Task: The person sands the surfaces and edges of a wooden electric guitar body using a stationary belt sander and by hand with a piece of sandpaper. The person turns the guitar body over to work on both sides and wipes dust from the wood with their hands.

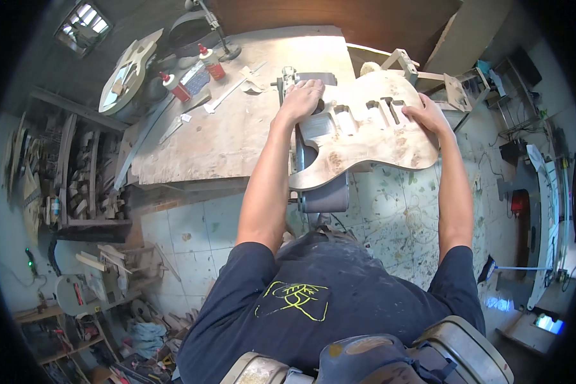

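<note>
A pale, bare wooden electric-guitar body [371, 141] with cut-out cavities in its upper face is held over the right edge of a pale plywood bench [205, 150], across a belt sander with a grey abrasive belt [327, 201]. The near end of the belt is left showing beneath the body's curved near-left horn, and the sander's far end is seen just beyond the left hand [305, 99].

The left hand is laid over the far-left part of the body, its fingers together and partly bent; the thumb is hidden, so whether the wood is gripped or only pressed cannot be told. The body's right edge is clasped by the right hand [428, 116], the thumb being placed on the upper face beside a narrow slot and the fingers hidden beneath.

On the far part of the bench, two red-and-white plastic bottles with red caps [213, 66] [176, 88] are stood near a desk lamp with a round dark base [231, 52]. Farther left, a second pale guitar body with a curved outline [129, 77] is seen. Below, the floor is covered with pale, stained tiles [205, 233].
</note>
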`<state>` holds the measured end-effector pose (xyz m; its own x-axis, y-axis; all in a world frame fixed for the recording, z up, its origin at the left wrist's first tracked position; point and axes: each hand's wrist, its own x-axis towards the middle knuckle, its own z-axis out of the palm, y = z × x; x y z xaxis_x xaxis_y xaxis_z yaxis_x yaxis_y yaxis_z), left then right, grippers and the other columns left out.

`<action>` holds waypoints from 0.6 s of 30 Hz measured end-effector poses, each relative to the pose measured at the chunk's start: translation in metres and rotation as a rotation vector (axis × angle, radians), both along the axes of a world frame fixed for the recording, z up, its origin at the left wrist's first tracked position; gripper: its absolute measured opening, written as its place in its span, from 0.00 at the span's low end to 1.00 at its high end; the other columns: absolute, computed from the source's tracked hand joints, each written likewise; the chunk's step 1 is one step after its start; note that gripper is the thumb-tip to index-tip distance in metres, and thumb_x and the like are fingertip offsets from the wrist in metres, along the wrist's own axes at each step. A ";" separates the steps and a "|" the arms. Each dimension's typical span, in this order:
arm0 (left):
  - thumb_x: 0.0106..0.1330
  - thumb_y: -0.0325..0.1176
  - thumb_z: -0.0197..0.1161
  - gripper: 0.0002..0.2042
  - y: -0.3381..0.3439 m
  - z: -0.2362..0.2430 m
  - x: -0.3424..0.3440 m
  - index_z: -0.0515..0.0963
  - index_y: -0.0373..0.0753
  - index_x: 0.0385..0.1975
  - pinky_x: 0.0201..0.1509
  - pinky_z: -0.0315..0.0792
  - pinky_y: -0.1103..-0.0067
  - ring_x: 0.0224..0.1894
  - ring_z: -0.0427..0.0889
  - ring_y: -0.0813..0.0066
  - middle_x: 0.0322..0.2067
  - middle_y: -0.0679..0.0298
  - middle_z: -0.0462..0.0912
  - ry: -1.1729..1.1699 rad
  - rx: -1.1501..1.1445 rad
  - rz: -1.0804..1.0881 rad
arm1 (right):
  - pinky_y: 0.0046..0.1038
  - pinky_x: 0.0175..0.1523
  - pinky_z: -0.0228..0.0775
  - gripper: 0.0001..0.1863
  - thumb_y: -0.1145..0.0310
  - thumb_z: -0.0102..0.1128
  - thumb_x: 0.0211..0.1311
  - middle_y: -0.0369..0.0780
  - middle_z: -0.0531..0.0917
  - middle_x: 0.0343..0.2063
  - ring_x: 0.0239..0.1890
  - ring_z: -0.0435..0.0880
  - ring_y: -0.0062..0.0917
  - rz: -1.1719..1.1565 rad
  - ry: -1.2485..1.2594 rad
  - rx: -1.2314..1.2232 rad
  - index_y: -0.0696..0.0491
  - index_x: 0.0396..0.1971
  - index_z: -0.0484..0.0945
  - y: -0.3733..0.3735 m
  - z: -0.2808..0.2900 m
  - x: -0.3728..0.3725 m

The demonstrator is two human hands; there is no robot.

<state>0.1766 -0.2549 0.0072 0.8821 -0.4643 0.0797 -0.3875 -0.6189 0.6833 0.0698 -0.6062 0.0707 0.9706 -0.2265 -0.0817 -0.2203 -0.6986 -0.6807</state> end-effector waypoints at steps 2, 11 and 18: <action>0.78 0.53 0.31 0.30 0.014 -0.002 -0.002 0.70 0.40 0.65 0.76 0.46 0.57 0.70 0.63 0.57 0.65 0.56 0.72 -0.005 -0.029 0.013 | 0.29 0.59 0.71 0.40 0.53 0.73 0.46 0.47 0.84 0.49 0.49 0.83 0.30 0.004 -0.011 -0.015 0.61 0.58 0.74 0.013 -0.004 0.001; 0.77 0.53 0.35 0.26 0.097 0.001 -0.006 0.77 0.42 0.54 0.71 0.50 0.54 0.65 0.69 0.58 0.55 0.58 0.78 -0.033 -0.032 0.032 | 0.35 0.60 0.71 0.44 0.44 0.68 0.46 0.52 0.84 0.48 0.53 0.83 0.43 -0.040 0.002 -0.153 0.57 0.61 0.72 0.088 -0.022 0.012; 0.76 0.53 0.38 0.26 0.114 -0.011 -0.003 0.78 0.44 0.56 0.72 0.51 0.56 0.66 0.67 0.57 0.59 0.60 0.75 -0.204 0.068 -0.014 | 0.38 0.56 0.73 0.33 0.44 0.66 0.48 0.53 0.86 0.43 0.49 0.84 0.44 -0.113 0.003 -0.255 0.57 0.46 0.82 0.125 -0.003 -0.012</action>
<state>0.1739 -0.1414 -0.0037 0.8443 -0.4870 0.2238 -0.5224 -0.6542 0.5469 0.0583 -0.4816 0.0678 0.9378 -0.3469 -0.0110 -0.3083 -0.8182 -0.4854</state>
